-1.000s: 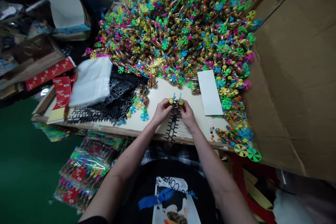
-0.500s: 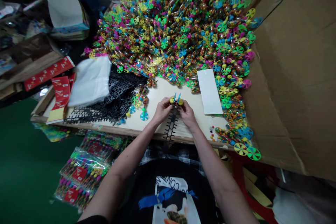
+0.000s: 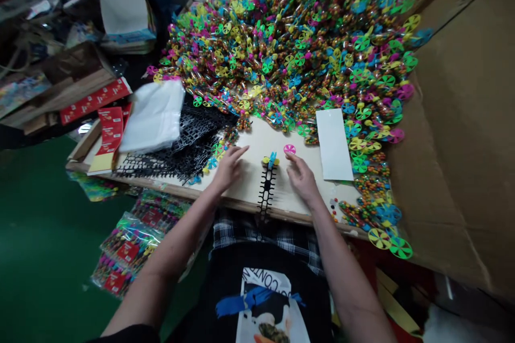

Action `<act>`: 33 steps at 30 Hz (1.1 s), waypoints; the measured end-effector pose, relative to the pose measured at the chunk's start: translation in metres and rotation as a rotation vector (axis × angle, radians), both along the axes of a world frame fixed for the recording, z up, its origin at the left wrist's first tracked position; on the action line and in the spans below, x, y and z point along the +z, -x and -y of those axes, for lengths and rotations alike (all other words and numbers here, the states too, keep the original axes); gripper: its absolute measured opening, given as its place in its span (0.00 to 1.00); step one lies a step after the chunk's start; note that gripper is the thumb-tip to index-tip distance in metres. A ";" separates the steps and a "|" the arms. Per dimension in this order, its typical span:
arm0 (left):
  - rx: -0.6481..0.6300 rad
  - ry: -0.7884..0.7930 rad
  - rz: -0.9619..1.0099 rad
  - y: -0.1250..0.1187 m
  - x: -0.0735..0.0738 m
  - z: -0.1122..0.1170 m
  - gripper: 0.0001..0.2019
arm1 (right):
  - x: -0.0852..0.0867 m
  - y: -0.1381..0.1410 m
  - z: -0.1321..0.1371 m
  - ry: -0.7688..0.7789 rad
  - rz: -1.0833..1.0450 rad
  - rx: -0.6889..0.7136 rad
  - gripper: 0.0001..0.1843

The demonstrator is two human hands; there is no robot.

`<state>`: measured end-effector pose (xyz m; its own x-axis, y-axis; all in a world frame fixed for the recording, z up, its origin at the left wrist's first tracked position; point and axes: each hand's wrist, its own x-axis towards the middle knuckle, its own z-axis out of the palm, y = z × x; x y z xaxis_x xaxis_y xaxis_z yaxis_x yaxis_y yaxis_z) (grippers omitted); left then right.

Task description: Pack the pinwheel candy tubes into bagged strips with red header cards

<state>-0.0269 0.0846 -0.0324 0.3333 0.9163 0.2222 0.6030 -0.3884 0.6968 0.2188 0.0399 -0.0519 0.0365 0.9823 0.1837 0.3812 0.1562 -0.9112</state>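
A black plastic rack strip (image 3: 266, 188) lies on the pale board between my hands, with two small yellow-capped toys with blue stems (image 3: 271, 160) clipped at its far end. My left hand (image 3: 228, 168) is stretched out with open fingers toward the loose pinwheel candy toys (image 3: 215, 150) beside the black racks. My right hand (image 3: 300, 176) is open too, fingers reaching toward a pink pinwheel toy (image 3: 289, 149) lying just beyond them. Neither hand holds anything.
A huge heap of coloured pinwheel candy toys (image 3: 306, 37) fills the back of the board. A pile of black rack strips (image 3: 185, 144), a white plastic bag stack (image 3: 155, 115), red cards (image 3: 108, 128) and a white card (image 3: 333, 142) lie around. Cardboard wall (image 3: 462, 134) stands right; packed bags (image 3: 132, 241) lie below left.
Both hands let go of the two toys on the rack strip and moved apart, left hand to the left, right hand up to the right. The camera view shifted slightly.
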 end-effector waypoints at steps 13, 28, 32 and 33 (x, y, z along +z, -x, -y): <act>-0.014 -0.201 -0.206 0.028 0.000 -0.017 0.13 | 0.020 -0.046 -0.078 -0.020 0.586 -0.342 0.21; 0.319 0.506 0.704 -0.056 0.011 0.036 0.16 | 0.041 -0.045 -0.115 0.116 0.872 0.017 0.08; 0.285 0.706 0.761 -0.063 0.014 0.042 0.18 | 0.038 -0.041 -0.104 0.110 0.871 -0.033 0.14; 0.269 0.741 0.737 -0.065 0.015 0.043 0.18 | 0.037 -0.040 -0.103 0.112 0.878 -0.053 0.16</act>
